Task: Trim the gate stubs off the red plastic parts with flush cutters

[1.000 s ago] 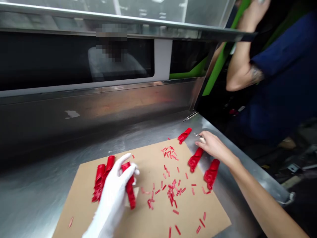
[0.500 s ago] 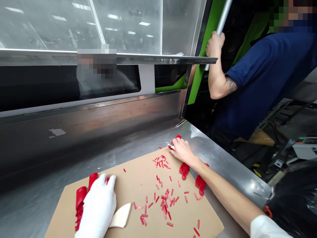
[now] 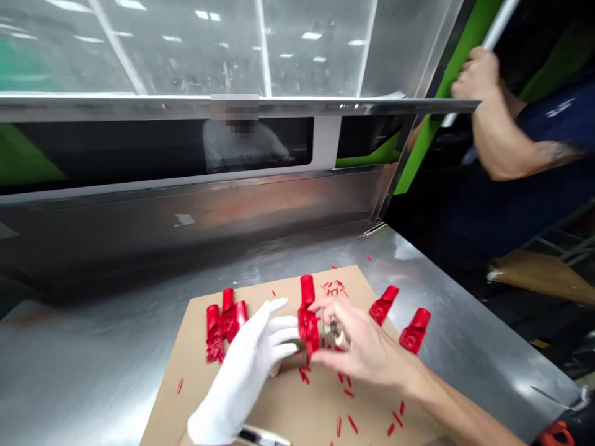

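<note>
Upright above the cardboard, a red moulded plastic part with a smooth cylindrical end is pinched between the fingertips and thumb of my bare right hand. A small metal and cream-coloured tool sits in that same palm; its kind is unclear. My left hand, in a white glove, has its fingers apart beside the part's left side; whether they touch it I cannot tell. Three similar red parts lie left of the glove. Two more, one a red part, lie beyond my right hand.
Small red strips are scattered over the cardboard sheet on the metal table. A black-and-white object lies by my left wrist. A metal panel rises behind. A co-worker's arm grips a pole at right.
My right hand has come back from the far right corner, now holding a red part upright. My left hand has left the red parts at left and moved right. The view has shifted.
</note>
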### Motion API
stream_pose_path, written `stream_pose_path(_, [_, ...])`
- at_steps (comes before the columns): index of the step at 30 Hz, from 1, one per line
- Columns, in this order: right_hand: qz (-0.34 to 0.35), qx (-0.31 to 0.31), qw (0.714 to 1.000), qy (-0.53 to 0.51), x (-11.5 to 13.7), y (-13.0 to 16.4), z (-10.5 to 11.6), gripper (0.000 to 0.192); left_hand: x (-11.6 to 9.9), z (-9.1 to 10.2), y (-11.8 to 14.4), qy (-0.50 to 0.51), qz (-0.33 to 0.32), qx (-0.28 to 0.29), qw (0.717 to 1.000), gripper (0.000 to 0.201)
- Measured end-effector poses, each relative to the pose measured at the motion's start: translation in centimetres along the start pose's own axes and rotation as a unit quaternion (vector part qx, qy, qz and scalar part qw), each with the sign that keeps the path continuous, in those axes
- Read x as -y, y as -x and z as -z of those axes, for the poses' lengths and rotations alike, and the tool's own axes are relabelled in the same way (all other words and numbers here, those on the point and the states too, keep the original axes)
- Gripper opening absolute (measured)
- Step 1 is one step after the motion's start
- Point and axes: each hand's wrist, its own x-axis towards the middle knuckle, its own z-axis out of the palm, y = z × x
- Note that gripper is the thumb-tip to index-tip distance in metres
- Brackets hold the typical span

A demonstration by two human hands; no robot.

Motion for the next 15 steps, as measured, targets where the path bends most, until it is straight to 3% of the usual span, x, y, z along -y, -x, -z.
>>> stream_pose_path(2, [0.079,0.039,0.995,-0.037,2.7,1.2,-1.0,0.039,0.3,-1.6,0.6,0.14,0.011,0.033,0.99,0.04])
stream_pose_path(5, [0.172,0.029,0.984,-0.034,4.7,2.6,-2.5,0.028,1.2,-2.2,1.2,0.198,-0.028,-0.015,0.98,0.029])
stream_pose_path(10, [0.124,-0.08,0.985,-0.092,6.0,4.6,-4.2,0.027,1.3,-1.2,2.2,0.229,-0.066,-0.074,0.968,0.027])
stream_pose_path(15, [0.139,-0.104,0.975,-0.136,7.0,4.7,-4.2,0.031,0.5,-1.2,3.2,0.228,-0.057,-0.073,0.969,0.021])
